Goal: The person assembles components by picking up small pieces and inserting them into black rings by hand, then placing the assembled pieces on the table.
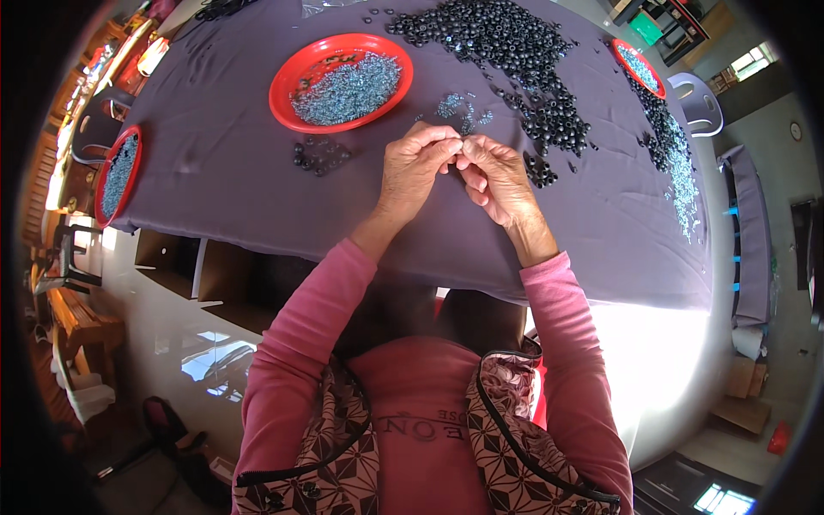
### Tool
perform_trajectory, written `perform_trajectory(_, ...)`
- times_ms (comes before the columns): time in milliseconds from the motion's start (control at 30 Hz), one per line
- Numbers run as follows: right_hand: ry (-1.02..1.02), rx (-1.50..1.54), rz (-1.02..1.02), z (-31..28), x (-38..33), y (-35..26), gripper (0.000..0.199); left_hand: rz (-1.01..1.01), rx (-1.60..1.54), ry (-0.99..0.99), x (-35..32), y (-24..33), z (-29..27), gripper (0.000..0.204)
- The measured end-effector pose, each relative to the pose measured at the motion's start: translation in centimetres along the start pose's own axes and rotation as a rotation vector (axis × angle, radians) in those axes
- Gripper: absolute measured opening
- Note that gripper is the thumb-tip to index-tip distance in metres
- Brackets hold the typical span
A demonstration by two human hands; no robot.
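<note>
The left hand and right hand meet, fingertips pinched, below and right of the large red plate; whether they grip anything, I cannot tell. Close fingertip work seems underway, needing a steady pinch. Small, glossy blue beads lie inside the plate, round black beads to its right.

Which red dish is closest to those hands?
The middle red dish, just beyond the left hand; the left dish and right dish sit farther off.
</note>
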State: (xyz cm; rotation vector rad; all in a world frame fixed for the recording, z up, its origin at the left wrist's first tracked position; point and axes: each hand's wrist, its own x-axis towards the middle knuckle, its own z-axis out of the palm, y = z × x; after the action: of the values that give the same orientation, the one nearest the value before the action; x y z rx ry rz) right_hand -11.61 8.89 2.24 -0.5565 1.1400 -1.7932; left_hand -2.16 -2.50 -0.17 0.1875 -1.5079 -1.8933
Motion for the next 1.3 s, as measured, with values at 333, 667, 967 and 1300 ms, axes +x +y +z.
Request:
perform_trajectory(333, 0.034, -0.003, -0.086, 0.1, 0.1, 0.2, 0.017, -0.094, -0.045, 0.004, 0.0, 0.0, 0.2, 0.014)
perform_trajectory(667, 0.070, -0.011, 0.037, 0.1, -0.2, -0.4, 0.014, 0.101, 0.018, -0.041, -0.2, -0.1, 0.3, 0.022)
perform_trajectory(967, -0.040, 0.074, 0.130, -1.1, 0.0, -0.6, 0.012, 0.021, -0.031, -0.056, -0.2, -0.3, 0.1, 0.025)
perform_trajectory(1300, 0.071, -0.210, -0.113, -0.5, 0.2, 0.6, 0.013, -0.098, -0.079, 0.042, -0.2, -0.6, -0.2, 0.022)
